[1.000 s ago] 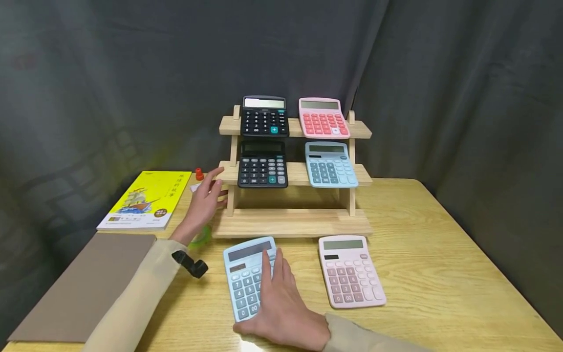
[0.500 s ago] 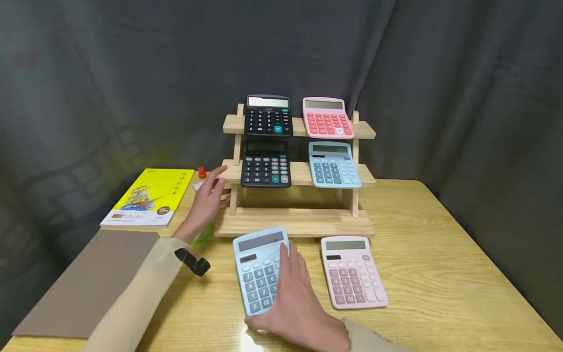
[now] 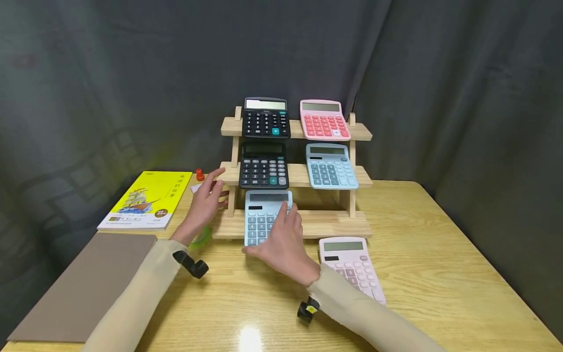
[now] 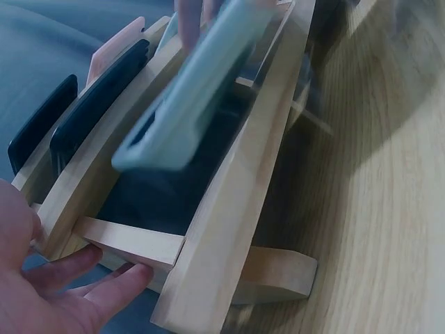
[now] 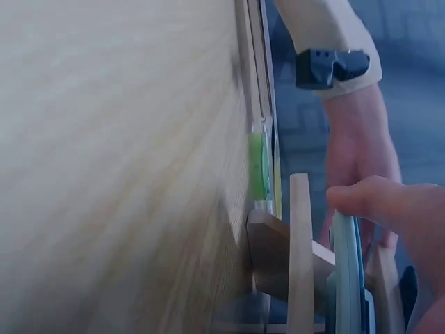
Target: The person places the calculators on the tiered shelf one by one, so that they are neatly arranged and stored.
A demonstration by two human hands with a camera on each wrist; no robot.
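In the head view my right hand (image 3: pixel 283 244) holds a light blue calculator (image 3: pixel 256 218), thumb at its bottom edge and fingers at its right side. The calculator is over the left part of the lowest shelf of a wooden stand (image 3: pixel 330 223). The left wrist view shows this calculator (image 4: pixel 184 118) tilted, blurred, with a gap to the shelf's front board. My left hand (image 3: pixel 203 205) touches the stand's left side, its fingers (image 4: pixel 118 285) straddling the middle shelf's end by the upright. Nearer than the stand, a pale pink calculator (image 3: pixel 347 247) lies on the table, partly covered by my right forearm.
Two black calculators (image 3: pixel 266 117), a pink calculator (image 3: pixel 323 120) and another light blue calculator (image 3: pixel 332 166) lean on the upper shelves. A yellow book (image 3: pixel 149 195), a brown board (image 3: pixel 83 288), a red cap (image 3: pixel 200 174) and a green tape roll (image 5: pixel 259 167) are on the left.
My right hand has carried the light blue calculator from low over the table up and away to the lowest shelf. My left hand has stayed at the stand's side.
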